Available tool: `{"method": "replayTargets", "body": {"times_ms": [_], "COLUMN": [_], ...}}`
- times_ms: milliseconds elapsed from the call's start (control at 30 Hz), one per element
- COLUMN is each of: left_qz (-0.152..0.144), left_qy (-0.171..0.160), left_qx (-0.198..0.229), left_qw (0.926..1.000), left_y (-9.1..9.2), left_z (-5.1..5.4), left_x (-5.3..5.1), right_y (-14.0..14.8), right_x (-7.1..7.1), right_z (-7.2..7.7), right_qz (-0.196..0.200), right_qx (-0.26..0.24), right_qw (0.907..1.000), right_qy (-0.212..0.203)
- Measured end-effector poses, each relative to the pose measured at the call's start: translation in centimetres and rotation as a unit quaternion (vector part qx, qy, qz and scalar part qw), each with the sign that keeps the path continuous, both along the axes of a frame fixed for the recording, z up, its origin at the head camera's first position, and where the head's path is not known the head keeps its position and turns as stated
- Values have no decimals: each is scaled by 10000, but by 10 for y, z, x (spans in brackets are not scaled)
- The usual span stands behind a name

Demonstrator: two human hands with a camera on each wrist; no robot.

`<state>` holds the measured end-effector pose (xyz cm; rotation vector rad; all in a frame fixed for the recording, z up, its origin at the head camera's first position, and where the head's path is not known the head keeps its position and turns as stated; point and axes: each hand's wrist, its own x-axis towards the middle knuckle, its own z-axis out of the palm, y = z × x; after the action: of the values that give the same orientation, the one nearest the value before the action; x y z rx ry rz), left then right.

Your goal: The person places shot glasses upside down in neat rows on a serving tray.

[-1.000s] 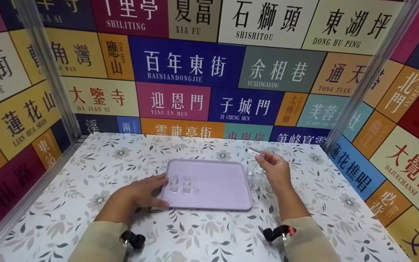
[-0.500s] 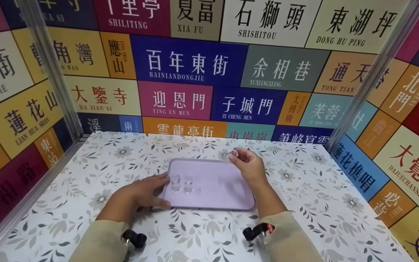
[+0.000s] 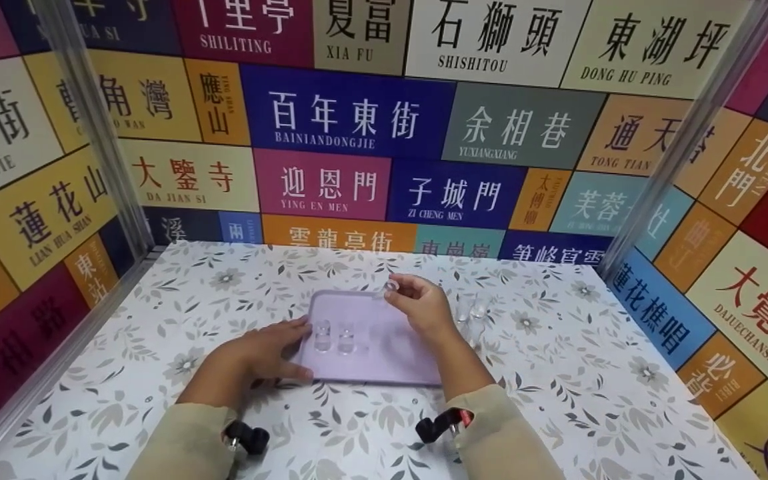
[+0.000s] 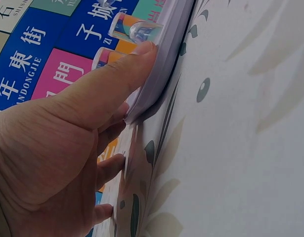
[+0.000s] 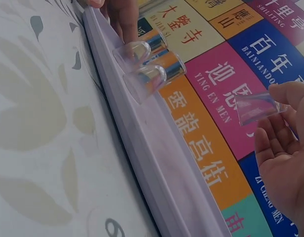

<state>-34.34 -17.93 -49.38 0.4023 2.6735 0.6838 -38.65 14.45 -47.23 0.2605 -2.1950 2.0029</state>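
Note:
A lilac tray (image 3: pixel 377 368) lies on the table, with two small clear shot glasses, one (image 3: pixel 323 337) beside the other (image 3: pixel 346 340), standing upright near its left side. My left hand (image 3: pixel 261 352) rests at the tray's left edge, its thumb (image 4: pixel 134 61) along the rim and the other fingers loosely extended. Above the tray's far part, my right hand (image 3: pixel 424 310) pinches another clear shot glass (image 5: pixel 255 107) between thumb and fingers. That glass is tilted sideways in the right wrist view and is apart from the tray.
More clear glasses (image 3: pixel 476 312) stand on the table right of the tray, partly behind my right hand and hard to separate. A leaf-patterned cloth (image 3: pixel 597 400) covers the table. Panels with printed signs (image 3: pixel 347 117) enclose the back and sides.
My right hand has carried the pinched glass leftward from the group at the right to above the tray. The left hand and the two glasses on the tray have stayed put.

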Motion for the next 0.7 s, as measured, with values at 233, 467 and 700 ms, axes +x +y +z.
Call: {"method": "replayTargets", "body": {"times_ms": [233,467,700], "left_qz": [-17,-122,-44], "left_qy": [-23,30,-12], "left_qx": [-4,-3,47], "left_qw": [10000,9999,10000], "left_y": [0,-1,-1], "left_z": [0,2,-1], "left_x": [0,-1,0], "right_y": [-8,-8,-7], "right_x": [3,4,5], "right_z": [-8,-18,-28], "right_qz": [297,610,862], "right_qx": [644,1099,1562], "right_qw": [9971,9912,9819], "right_qy": [-290,-404,-638]}}
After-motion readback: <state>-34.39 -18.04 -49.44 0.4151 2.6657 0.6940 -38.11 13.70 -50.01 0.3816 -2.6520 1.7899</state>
